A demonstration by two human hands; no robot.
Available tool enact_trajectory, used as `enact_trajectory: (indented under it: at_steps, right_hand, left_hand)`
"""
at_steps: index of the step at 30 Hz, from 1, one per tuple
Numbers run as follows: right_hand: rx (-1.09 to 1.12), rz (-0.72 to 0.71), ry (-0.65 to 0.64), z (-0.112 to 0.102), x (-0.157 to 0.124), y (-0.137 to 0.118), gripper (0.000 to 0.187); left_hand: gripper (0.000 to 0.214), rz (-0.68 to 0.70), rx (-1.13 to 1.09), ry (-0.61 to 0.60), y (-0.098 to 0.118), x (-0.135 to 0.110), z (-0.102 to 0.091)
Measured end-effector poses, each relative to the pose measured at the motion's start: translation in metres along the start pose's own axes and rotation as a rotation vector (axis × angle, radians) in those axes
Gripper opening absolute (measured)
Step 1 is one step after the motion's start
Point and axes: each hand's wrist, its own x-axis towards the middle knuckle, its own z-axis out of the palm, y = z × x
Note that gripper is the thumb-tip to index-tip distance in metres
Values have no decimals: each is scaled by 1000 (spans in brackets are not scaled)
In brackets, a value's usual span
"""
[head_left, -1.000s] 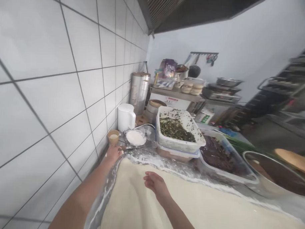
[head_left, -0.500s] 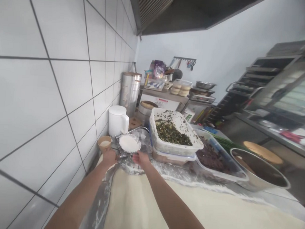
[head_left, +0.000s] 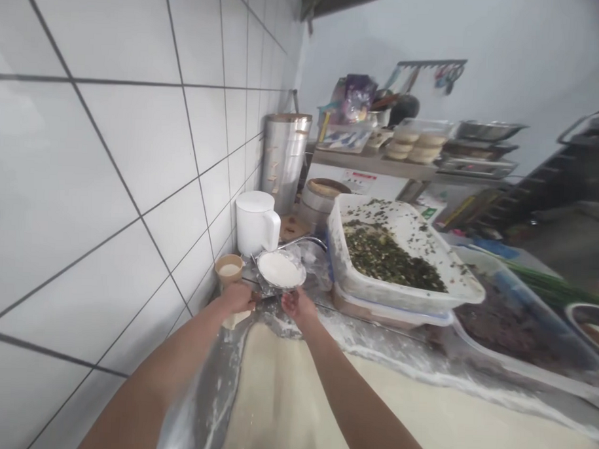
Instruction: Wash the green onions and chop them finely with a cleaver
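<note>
The left hand (head_left: 236,298) is resting half-curled at the floured steel counter (head_left: 388,349), and the right hand (head_left: 299,306) is curling loosely just beside it; neither hold can be confirmed. One round dish of fine white powder (head_left: 280,270) is sitting directly ahead of both hands. One paper cup (head_left: 228,269), one white jug (head_left: 254,223), one smooth sheet of pale dough (head_left: 284,394) and two stacked rectangular plastic tubs (head_left: 391,267) are lying nearby.
</note>
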Motion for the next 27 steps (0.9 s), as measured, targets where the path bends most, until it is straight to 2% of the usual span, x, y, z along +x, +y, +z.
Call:
enact_trajectory:
  at_steps: [4, 7, 10, 14, 19, 23, 27]
  right_hand:
    - [133, -12, -63, 7, -5, 10, 24]
    - [78, -51, -67, 14, -11, 22, 26]
    - [-172, -143, -73, 20, -22, 48, 31]
    - [-491, -341, -126, 25, -31, 82, 33]
    - [-855, -578, -131, 33, -35, 89, 28]
    - [-1076, -594, -12, 44, -45, 94, 31]
    - [-1275, -564, -76, 55, -65, 110, 22]
  left_hand:
    - [41, 29, -18, -60, 2, 6, -2]
    - [40, 41, -26, -124, 5, 9, -5]
    - [39, 57, -35, -170, 7, 11, -12]
    - [39, 68, -50, -219, 4, 14, -25]
    - [36, 78, -91, -278, 1, 15, -35]
    - [35, 75, -127, -270, 5, 11, -40]
    - [38, 69, -263, -292, 11, 13, -53]
